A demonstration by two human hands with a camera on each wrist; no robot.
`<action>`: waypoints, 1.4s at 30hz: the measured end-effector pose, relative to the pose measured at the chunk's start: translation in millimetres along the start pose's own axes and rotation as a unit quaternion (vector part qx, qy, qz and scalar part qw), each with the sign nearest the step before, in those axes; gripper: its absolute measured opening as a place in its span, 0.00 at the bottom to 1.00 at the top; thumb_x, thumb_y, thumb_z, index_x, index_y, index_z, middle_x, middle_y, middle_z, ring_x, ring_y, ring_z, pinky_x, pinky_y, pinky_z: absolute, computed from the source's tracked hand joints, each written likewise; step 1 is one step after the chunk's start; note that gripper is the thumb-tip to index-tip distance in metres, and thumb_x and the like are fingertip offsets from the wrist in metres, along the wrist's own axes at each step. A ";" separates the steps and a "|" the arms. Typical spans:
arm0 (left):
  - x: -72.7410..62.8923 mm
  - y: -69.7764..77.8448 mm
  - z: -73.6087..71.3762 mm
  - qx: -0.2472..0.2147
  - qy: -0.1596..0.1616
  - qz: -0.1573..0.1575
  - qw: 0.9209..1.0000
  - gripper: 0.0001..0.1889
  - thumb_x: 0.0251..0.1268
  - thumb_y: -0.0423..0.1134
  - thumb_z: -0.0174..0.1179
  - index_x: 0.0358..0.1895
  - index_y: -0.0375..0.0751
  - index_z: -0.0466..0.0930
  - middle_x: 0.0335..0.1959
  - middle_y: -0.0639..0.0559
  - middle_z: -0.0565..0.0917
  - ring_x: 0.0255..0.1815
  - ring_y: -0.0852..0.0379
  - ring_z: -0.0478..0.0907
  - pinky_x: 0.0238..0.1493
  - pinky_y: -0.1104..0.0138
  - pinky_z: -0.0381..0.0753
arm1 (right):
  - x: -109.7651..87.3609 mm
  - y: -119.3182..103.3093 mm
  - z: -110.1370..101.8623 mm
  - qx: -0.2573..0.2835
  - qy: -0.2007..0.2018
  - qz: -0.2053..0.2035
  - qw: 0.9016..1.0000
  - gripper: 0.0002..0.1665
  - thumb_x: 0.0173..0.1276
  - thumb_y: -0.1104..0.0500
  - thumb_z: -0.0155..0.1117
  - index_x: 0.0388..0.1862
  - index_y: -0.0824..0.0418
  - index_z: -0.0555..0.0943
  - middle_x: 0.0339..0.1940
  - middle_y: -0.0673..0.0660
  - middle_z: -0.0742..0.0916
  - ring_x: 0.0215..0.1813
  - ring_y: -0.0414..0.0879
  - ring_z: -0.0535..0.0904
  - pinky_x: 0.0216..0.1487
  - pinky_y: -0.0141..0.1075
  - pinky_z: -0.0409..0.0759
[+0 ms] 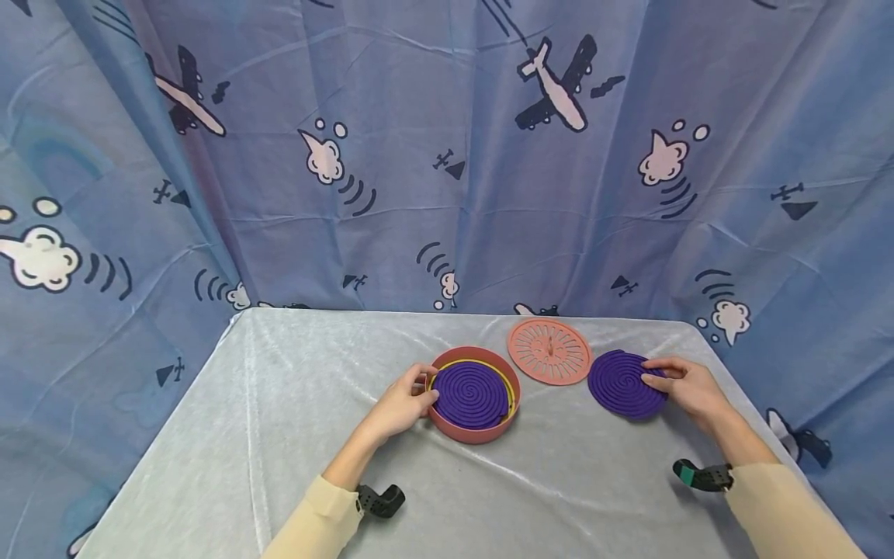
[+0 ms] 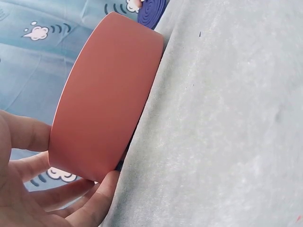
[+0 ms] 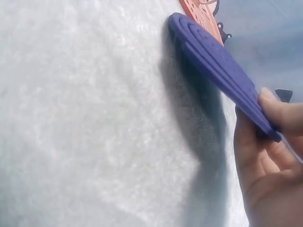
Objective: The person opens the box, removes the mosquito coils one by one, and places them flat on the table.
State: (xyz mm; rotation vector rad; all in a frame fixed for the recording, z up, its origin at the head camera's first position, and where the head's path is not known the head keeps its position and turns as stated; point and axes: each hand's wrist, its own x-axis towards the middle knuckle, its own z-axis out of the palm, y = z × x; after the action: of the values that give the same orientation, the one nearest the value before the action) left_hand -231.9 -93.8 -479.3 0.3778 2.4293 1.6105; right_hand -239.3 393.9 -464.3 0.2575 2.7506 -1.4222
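A round salmon-coloured mosquito coil holder (image 1: 472, 436) sits on the table, with a purple mosquito coil (image 1: 469, 394) inside it. Part of a yellow ring shows around that coil's edge. My left hand (image 1: 403, 402) grips the holder's left side; in the left wrist view its fingers (image 2: 97, 201) reach around the wall and down to the base. On the right, my right hand (image 1: 691, 390) pinches a second purple mosquito coil (image 1: 625, 384) by its near edge. The right wrist view shows this coil (image 3: 222, 71) tilted, raised off the cloth, with a shadow beneath.
A slotted salmon-coloured lid (image 1: 549, 352) with a small central knob lies at the table's back, between the holder and the right coil. Pale grey cloth (image 1: 300, 435) covers the table. A blue curtain (image 1: 391, 155) with printed planes hangs behind and beside it.
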 end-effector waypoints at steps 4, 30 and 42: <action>0.3 -1.2 0.3 -0.002 -0.001 0.000 1.000 0.20 0.74 0.35 0.57 0.65 0.39 0.72 0.62 0.36 0.75 0.52 0.49 0.79 0.41 0.63 0.84 | 1.1 4.6 -0.1 -0.011 0.004 0.016 1.000 0.32 0.73 0.55 0.66 0.66 0.76 0.72 0.53 0.63 0.80 0.41 0.39 0.74 0.37 0.29 0.76; 0.3 -1.2 0.4 0.003 0.003 -0.005 1.000 0.20 0.74 0.36 0.57 0.66 0.41 0.73 0.63 0.37 0.75 0.52 0.49 0.80 0.42 0.63 0.84 | -5.1 9.5 -0.5 -0.043 0.023 -0.038 0.998 0.25 0.75 0.58 0.64 0.59 0.79 0.76 0.44 0.65 0.86 0.35 0.38 0.82 0.34 0.34 0.85; 0.6 -1.2 0.3 0.008 0.000 -0.009 1.000 0.20 0.74 0.36 0.57 0.66 0.42 0.72 0.63 0.37 0.75 0.53 0.48 0.79 0.42 0.62 0.84 | 1.9 -31.1 51.2 -0.005 -0.011 -0.085 0.996 0.22 0.74 0.59 0.65 0.56 0.77 0.79 0.48 0.69 0.86 0.39 0.43 0.84 0.38 0.35 0.86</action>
State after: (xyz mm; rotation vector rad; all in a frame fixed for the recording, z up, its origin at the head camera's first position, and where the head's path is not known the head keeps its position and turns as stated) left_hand -232.5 -93.8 -480.5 0.3562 2.4396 1.5852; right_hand -248.5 334.9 -469.2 0.0073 2.8191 -1.4359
